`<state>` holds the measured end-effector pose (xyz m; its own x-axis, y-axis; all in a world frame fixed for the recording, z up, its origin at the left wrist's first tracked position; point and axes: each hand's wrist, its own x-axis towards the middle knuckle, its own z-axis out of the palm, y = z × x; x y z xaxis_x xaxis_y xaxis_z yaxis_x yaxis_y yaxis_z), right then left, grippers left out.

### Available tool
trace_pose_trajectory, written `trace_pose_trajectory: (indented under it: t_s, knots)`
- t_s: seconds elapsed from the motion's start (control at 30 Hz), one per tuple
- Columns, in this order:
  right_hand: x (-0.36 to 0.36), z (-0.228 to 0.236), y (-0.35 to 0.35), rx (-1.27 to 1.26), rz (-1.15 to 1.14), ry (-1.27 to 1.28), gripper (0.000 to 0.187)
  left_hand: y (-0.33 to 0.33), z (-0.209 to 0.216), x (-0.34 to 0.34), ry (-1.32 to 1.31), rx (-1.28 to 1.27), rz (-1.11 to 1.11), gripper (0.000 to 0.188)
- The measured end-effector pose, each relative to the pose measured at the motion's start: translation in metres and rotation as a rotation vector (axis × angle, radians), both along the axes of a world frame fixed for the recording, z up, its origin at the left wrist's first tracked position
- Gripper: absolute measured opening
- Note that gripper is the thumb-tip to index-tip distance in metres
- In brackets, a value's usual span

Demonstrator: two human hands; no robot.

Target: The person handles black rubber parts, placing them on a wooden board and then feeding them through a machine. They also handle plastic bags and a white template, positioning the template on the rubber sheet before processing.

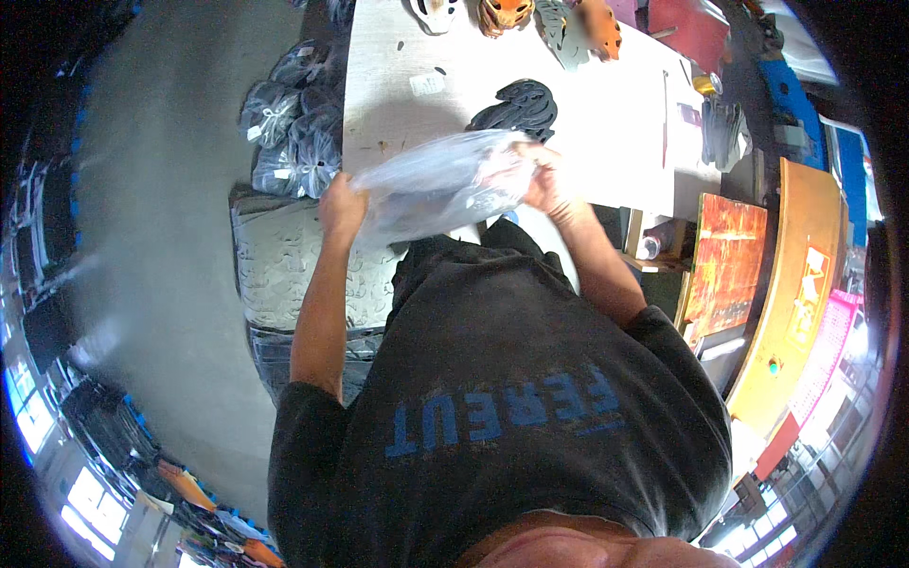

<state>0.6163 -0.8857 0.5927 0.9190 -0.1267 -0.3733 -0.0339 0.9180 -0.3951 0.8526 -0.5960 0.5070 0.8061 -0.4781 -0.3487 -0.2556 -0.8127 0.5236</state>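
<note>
A clear plastic bag [436, 185] is stretched between my two hands over the near edge of the white table [398, 118]. Its left end is gripped in my left hand [343, 205], fingers closed. My right hand [545, 180] pinches the bag's right end. Something greyish shows dimly through the film, but I cannot make out whether it is inside or behind. Just beyond the bag lie dark, slotted foam helmet pads [519, 107].
Along the table's far edge sit a white helmet shell [436, 13], an orange one [505, 15] and grey and orange slotted pieces [562, 36]. Bagged dark bundles [295, 123] pile up left of the table. A wrapped stack [294, 256] stands below them. Wooden boards [729, 260] lean at right.
</note>
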Motion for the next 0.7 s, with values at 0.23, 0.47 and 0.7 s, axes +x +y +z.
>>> trace_pose_trajectory:
  t_s: [0.23, 0.47, 0.7]
  knots:
    - [0.067, 0.008, 0.036, -0.474, 0.125, -0.078, 0.043, 0.067, -0.069, 0.066, -0.210, 0.186, -0.406, 0.049]
    - [0.087, -0.055, -0.028, -1.018, 0.157, 0.511, 0.043, 0.042, 0.015, 0.072, 0.661, -0.189, 0.448, 0.053]
    - [0.141, -0.087, -0.022, -0.205, -0.059, 0.486, 0.040, -0.038, 0.073, 0.023, -0.547, 0.018, -0.144, 0.040]
